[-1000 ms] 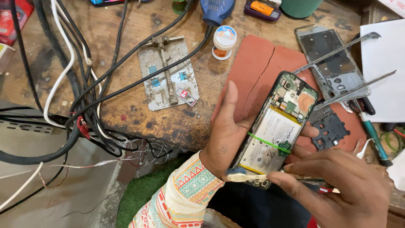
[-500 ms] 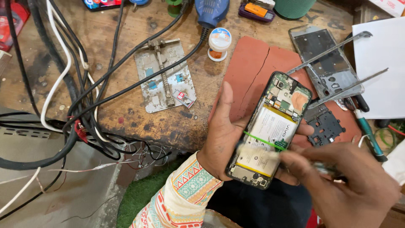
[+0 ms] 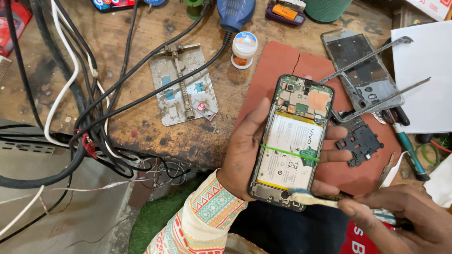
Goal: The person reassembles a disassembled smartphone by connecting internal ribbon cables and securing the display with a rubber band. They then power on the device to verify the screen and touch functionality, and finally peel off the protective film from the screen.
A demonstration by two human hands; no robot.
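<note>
My left hand (image 3: 245, 150) holds an opened phone (image 3: 292, 141) with its back off, so the white battery, a green strap and the green circuit board show. Its thumb lies along the phone's left edge and the fingertips poke out on the right. My right hand (image 3: 400, 221) at the bottom right grips a small brush (image 3: 313, 199), whose pale bristles touch the phone's bottom end.
A red mat (image 3: 278, 66) lies under the phone. On it are a black plastic cover plate (image 3: 360, 143), a grey phone back frame (image 3: 365, 70) and long tweezers (image 3: 376, 106). A metal board holder (image 3: 183, 84), a small jar (image 3: 244, 49) and a tangle of cables (image 3: 84, 117) sit to the left.
The phone has swung more upright in my left hand. My right hand has drawn back to the right, and the brush tip stays at the phone's bottom end.
</note>
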